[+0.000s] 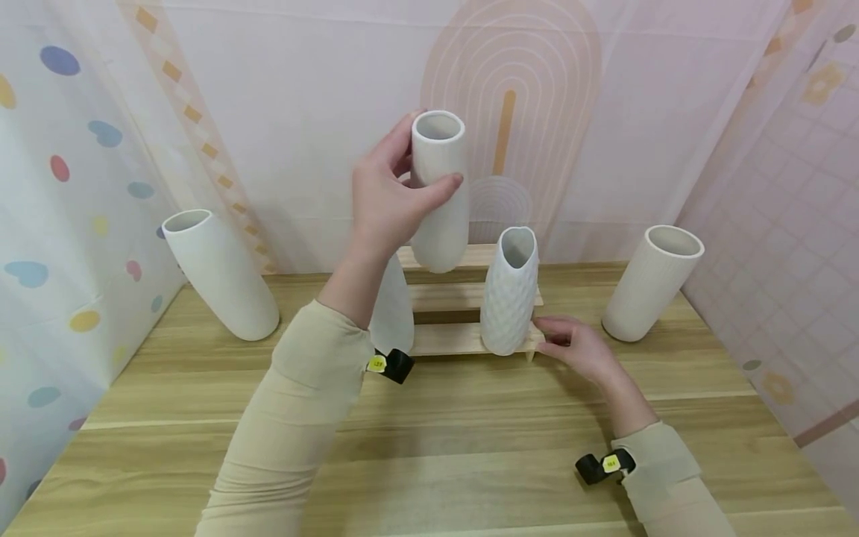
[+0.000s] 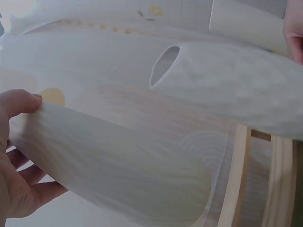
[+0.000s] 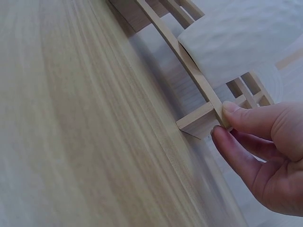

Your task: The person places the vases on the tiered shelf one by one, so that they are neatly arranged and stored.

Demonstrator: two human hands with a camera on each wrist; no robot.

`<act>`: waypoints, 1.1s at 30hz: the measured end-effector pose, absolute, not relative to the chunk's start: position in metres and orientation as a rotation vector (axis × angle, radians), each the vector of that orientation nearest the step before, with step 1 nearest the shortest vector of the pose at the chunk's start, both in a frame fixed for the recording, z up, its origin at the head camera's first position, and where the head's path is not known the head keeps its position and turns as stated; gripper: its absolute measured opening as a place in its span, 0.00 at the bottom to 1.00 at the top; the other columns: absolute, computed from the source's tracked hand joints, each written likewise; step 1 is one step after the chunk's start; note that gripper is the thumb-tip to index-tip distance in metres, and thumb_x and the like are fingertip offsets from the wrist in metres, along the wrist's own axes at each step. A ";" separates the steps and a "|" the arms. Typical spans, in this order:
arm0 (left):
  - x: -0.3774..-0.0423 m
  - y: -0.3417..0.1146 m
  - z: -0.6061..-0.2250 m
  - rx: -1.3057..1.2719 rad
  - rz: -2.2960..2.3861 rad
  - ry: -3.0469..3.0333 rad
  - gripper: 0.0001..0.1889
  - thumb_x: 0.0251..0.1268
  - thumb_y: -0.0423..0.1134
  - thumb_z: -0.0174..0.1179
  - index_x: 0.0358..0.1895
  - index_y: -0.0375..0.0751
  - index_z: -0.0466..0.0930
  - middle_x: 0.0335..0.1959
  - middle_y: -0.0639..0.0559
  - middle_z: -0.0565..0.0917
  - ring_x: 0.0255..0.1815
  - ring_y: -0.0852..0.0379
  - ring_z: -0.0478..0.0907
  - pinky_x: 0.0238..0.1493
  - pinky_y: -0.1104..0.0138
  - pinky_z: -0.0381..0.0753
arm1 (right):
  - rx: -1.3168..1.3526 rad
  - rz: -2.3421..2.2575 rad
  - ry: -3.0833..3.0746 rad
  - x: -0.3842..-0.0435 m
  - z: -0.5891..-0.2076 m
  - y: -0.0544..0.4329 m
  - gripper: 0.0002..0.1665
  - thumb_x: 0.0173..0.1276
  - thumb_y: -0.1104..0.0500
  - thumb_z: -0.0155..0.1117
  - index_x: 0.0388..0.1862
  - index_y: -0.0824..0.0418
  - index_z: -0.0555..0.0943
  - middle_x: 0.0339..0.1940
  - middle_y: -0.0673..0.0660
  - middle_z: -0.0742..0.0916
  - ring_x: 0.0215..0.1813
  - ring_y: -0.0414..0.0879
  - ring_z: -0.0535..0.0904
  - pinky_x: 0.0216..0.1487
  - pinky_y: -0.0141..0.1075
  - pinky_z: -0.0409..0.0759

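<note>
My left hand grips a white vase near its round mouth, thumb in front and fingers behind. That vase hangs upright above the back of a tiered wooden rack; in the left wrist view its ribbed side shows. With thumb and fingers my right hand pinches the right end of the rack's front board. A white vase with a dimpled diamond texture stands on the front step beside that hand. Another white vase stands at the rack's left, partly hidden behind my left forearm.
On the wooden table, a smooth white vase stands to the left of the rack and a ribbed white cylindrical vase to the right. Patterned curtains hang behind and along both sides.
</note>
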State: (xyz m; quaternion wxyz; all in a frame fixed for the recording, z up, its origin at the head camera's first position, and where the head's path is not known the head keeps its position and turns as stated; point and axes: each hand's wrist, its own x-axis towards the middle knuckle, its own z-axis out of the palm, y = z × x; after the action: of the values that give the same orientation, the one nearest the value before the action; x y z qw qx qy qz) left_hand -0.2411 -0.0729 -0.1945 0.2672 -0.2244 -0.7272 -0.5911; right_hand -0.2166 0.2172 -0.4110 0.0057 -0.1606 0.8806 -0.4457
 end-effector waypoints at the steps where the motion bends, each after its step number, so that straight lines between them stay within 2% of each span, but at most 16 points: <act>1: -0.241 -0.070 -0.196 -0.607 -1.589 -1.962 0.32 0.49 0.33 0.74 0.63 0.42 0.78 0.49 0.50 0.84 0.44 0.55 0.80 0.49 0.65 0.82 | -0.507 -1.393 2.757 -0.217 -0.411 0.217 0.25 0.68 0.67 0.66 0.63 0.73 0.76 0.64 0.72 0.77 0.56 0.64 0.79 0.58 0.54 0.77; 6: -0.242 -0.060 -0.206 -0.599 -1.560 -1.983 0.31 0.49 0.32 0.73 0.62 0.40 0.78 0.49 0.49 0.84 0.45 0.54 0.81 0.49 0.66 0.81 | -0.516 -1.399 2.757 -0.217 -0.412 0.218 0.25 0.68 0.67 0.66 0.62 0.73 0.76 0.63 0.72 0.77 0.56 0.64 0.79 0.58 0.54 0.77; 11: -0.241 -0.053 -0.216 -0.550 -1.563 -2.009 0.31 0.50 0.33 0.73 0.62 0.42 0.78 0.50 0.51 0.84 0.45 0.53 0.80 0.48 0.64 0.81 | -0.518 -1.397 2.756 -0.218 -0.413 0.218 0.25 0.68 0.66 0.66 0.63 0.73 0.76 0.63 0.72 0.77 0.56 0.64 0.79 0.58 0.54 0.77; 18: -0.242 -0.047 -0.229 -0.512 -1.536 -2.023 0.27 0.50 0.32 0.70 0.58 0.41 0.79 0.46 0.51 0.84 0.43 0.55 0.81 0.47 0.63 0.81 | -0.509 -1.390 2.755 -0.217 -0.412 0.217 0.26 0.68 0.65 0.67 0.63 0.72 0.76 0.64 0.71 0.77 0.57 0.63 0.78 0.58 0.54 0.77; 26: -0.242 -0.043 -0.238 -0.465 -1.507 -2.081 0.29 0.51 0.33 0.70 0.61 0.41 0.77 0.48 0.48 0.84 0.44 0.53 0.81 0.48 0.62 0.81 | -0.497 -1.391 2.756 -0.218 -0.412 0.217 0.26 0.68 0.65 0.67 0.63 0.72 0.76 0.64 0.70 0.77 0.56 0.63 0.79 0.57 0.53 0.78; 33: -0.244 -0.041 -0.243 -0.419 -1.436 -2.155 0.32 0.53 0.34 0.71 0.65 0.40 0.74 0.52 0.46 0.83 0.50 0.51 0.80 0.53 0.61 0.79 | -0.499 -1.387 2.760 -0.218 -0.412 0.217 0.25 0.68 0.66 0.67 0.63 0.72 0.76 0.64 0.71 0.76 0.56 0.63 0.79 0.57 0.53 0.78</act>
State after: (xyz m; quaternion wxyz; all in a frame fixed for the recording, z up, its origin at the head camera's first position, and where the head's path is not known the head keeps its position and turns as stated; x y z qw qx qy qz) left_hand -0.2437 -0.0407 -0.2435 0.2565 -0.1545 -0.7940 -0.5290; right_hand -0.2176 0.2167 -0.4122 0.0066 -0.1594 0.8821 -0.4432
